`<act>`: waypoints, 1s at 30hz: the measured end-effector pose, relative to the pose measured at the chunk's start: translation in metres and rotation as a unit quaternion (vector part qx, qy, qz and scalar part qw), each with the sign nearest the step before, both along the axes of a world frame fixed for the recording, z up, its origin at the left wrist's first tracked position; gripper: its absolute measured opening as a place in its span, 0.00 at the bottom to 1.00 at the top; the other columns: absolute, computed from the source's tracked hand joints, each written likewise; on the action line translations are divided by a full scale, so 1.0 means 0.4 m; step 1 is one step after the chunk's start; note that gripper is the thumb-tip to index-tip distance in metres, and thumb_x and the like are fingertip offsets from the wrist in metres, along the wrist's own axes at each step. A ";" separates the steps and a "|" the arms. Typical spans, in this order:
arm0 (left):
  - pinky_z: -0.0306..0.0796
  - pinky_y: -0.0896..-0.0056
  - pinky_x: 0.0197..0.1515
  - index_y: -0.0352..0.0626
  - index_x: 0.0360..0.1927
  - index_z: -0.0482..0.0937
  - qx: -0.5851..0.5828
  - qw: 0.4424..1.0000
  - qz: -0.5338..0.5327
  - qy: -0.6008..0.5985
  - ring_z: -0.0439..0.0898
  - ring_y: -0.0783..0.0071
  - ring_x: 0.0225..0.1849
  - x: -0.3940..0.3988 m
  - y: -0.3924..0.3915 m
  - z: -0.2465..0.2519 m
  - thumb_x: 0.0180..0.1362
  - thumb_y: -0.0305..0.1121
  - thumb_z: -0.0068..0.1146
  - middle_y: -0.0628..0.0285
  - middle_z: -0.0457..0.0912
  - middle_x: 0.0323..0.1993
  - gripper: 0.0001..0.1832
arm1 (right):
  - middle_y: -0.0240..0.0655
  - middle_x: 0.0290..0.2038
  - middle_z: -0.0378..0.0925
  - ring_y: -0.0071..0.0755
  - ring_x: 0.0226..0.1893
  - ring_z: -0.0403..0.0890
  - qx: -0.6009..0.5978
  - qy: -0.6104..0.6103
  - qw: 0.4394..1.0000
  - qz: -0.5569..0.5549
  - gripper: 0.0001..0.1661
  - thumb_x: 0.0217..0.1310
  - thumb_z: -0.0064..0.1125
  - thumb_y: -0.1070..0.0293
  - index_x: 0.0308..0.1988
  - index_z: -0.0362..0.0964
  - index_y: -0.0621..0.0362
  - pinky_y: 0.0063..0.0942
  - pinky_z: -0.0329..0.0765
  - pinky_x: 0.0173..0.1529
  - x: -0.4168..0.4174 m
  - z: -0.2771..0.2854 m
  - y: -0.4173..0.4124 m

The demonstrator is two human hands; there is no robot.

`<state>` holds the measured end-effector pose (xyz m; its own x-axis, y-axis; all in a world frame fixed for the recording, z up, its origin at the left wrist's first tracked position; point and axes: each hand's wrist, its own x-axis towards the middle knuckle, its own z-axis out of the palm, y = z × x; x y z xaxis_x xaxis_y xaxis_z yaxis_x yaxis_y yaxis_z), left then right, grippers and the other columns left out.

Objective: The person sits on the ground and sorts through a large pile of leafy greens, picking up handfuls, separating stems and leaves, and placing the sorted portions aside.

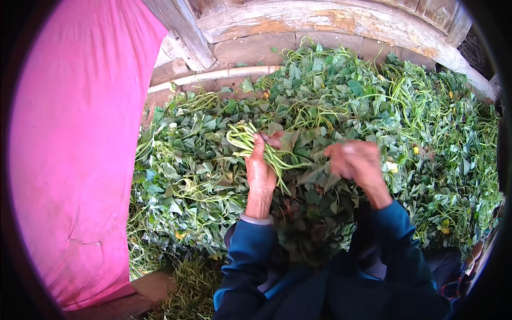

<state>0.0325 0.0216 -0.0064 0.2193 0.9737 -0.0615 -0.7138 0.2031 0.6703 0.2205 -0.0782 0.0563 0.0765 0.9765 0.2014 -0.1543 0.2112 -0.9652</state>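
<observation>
My left hand grips a small bundle of pale green leaf stalks, its thumb lying across them. Several stalk ends trail from the bundle toward the right. To the right of it, my right hand is blurred by motion, with its fingers curled. Whether it pinches a stalk or a leaf cannot be made out. Below both hands spreads a broad heap of cut leafy vines, which look like sweet potato greens. Leaves lie right under the gap between my hands.
A pink cloth hangs along the left side. At the back run a weathered wooden beam, a slanting wooden post and a pale pole. Thin stalks are piled at the lower left, beside my sleeve.
</observation>
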 end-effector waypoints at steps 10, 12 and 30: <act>0.67 0.67 0.29 0.41 0.31 0.68 -0.037 0.999 -0.004 0.017 0.68 0.70 0.21 0.006 -0.079 0.021 0.61 0.38 0.47 0.64 0.67 0.17 0.11 | 0.42 0.10 0.70 0.39 0.18 0.79 0.331 0.259 0.869 0.261 0.34 0.62 0.42 0.62 0.04 0.60 0.60 0.37 0.75 0.21 -0.058 0.331 -0.112; 0.66 0.68 0.29 0.41 0.30 0.68 -0.037 0.999 0.008 0.028 0.67 0.70 0.21 -0.003 -0.104 0.033 0.61 0.40 0.47 0.65 0.65 0.16 0.12 | 0.33 0.07 0.65 0.35 0.23 0.81 0.378 0.302 0.823 0.298 0.34 0.61 0.46 0.53 0.05 0.54 0.52 0.29 0.74 0.26 -0.093 0.337 -0.097; 0.56 0.80 0.18 0.39 0.31 0.69 -0.014 0.971 0.169 0.169 0.60 0.80 0.15 -0.477 -0.524 0.305 0.58 0.36 0.52 0.69 0.63 0.15 0.11 | 0.30 0.06 0.59 0.35 0.19 0.78 0.378 0.391 0.768 0.339 0.34 0.63 0.45 0.53 0.06 0.54 0.52 0.27 0.65 0.22 -0.359 0.444 -0.369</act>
<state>-0.1585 -0.1879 0.1157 -0.1497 0.9834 -0.1025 -0.4829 0.0177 0.8755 0.0767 -0.2258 0.2337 -0.0113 0.4725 0.8813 -0.9456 0.2815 -0.1631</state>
